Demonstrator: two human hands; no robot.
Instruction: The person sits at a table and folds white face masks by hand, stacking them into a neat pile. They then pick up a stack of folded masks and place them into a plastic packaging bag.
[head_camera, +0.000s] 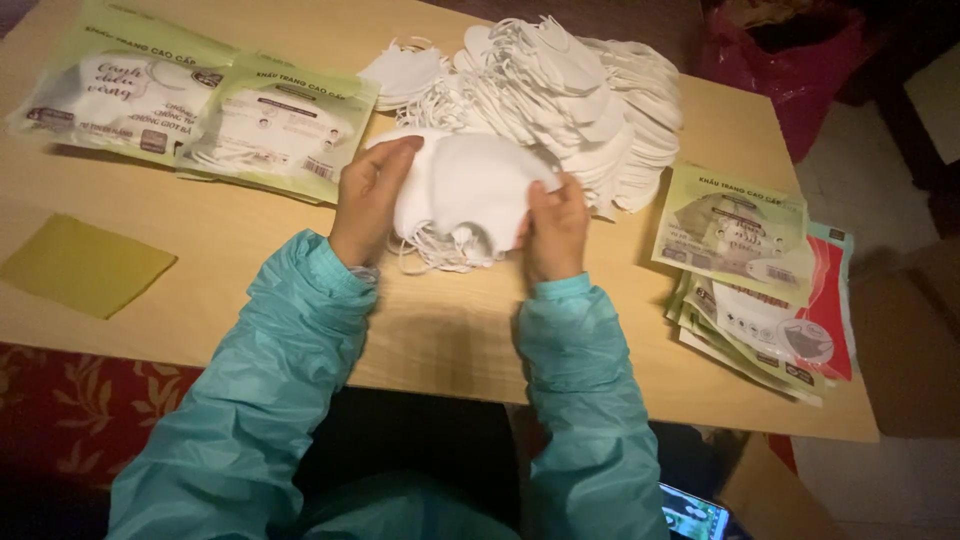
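Both hands hold a small stack of white face masks (462, 195) just above the wooden table (450, 330). My left hand (368, 200) grips the stack's left end, and my right hand (553, 228) pinches its right end. Ear loops dangle under the stack. Right behind it lies a big heap of loose white masks (570, 95). Teal jacket sleeves cover both arms.
Two filled green mask packets (200, 105) lie at the back left. A pile of flat green and red packets (760, 280) sits at the right edge. A yellow cloth (85, 265) lies at the left. A red bag (790, 60) stands beyond the table.
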